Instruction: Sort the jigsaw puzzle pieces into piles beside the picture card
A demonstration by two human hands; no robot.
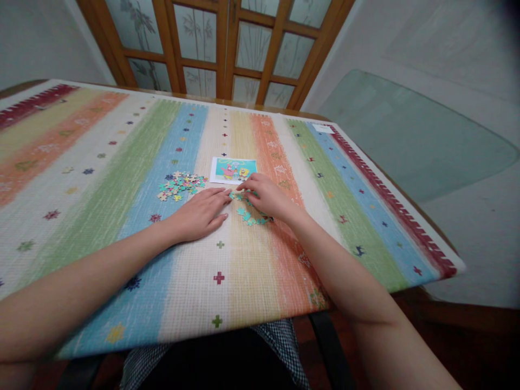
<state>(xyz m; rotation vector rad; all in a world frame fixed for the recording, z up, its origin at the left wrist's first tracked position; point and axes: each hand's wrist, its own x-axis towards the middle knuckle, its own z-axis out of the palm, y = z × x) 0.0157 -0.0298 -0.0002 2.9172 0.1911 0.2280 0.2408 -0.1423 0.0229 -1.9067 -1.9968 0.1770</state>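
My left hand (202,213) lies flat on the tablecloth, fingers stretched out, its fingertips touching the teal jigsaw pieces (235,195). Just right of it, my right hand (266,195) has its thumb and fingers pinched together over the same pieces, on what seems to be a puzzle piece partly hidden by the fingers. A loose cluster of teal puzzle pieces (248,217) lies below the right hand, some of it covered by that hand. Left of the hands is a heap of mixed puzzle pieces (181,185). Behind them rests a cartoon picture card (231,169), its lower right corner covered by the right hand.
A striped tablecloth (203,265) covers the large table. A small white slip (323,129) lies near its far right corner. Wooden doors with glass panes (199,32) stand beyond the table. A glass sheet (406,130) is at the right wall.
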